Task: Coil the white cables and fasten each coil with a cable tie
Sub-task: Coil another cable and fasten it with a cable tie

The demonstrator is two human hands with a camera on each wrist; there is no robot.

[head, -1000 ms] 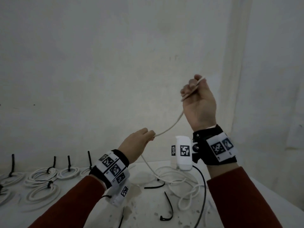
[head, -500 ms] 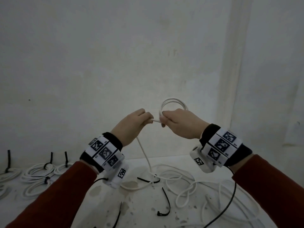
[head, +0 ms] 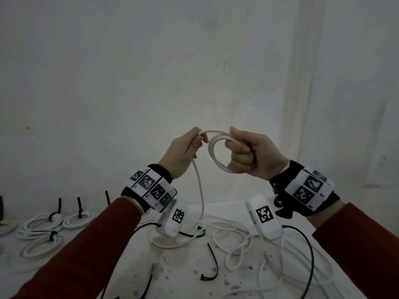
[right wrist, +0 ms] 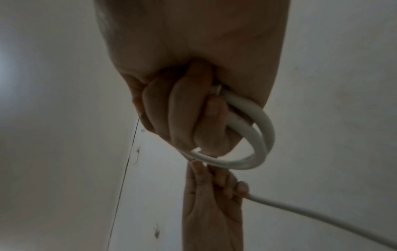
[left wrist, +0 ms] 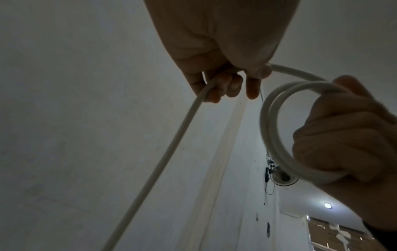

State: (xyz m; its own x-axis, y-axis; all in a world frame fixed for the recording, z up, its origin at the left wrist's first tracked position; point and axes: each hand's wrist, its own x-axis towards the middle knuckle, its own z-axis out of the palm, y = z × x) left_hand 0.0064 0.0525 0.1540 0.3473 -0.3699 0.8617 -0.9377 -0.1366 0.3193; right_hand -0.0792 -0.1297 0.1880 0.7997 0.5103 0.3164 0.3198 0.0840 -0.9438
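1. White cable [head: 199, 190] is held in the air between two raised hands, above a table [head: 185, 275] scattered with loose cable and black cable ties [head: 212, 268].
2. The right hand [head: 254, 156] is a closed fist, fingers curled through a small coil [head: 216, 152] of about two turns, thumb on top.
3. The coil stands upright on edge, sticking out from the fist toward nine o'clock.
4. The left hand [head: 183, 152] sits just beside the coil at its nine o'clock, fingertips pinching the cable where it arches over to the coil's top.
5. From the left hand the free length hangs toward six o'clock, down to the table.
6. The next turn likely depends on the left hand, the nearer one, feeding slack toward three o'clock.
7. Finished tied coils [head: 54, 225] lie far off at eight o'clock.
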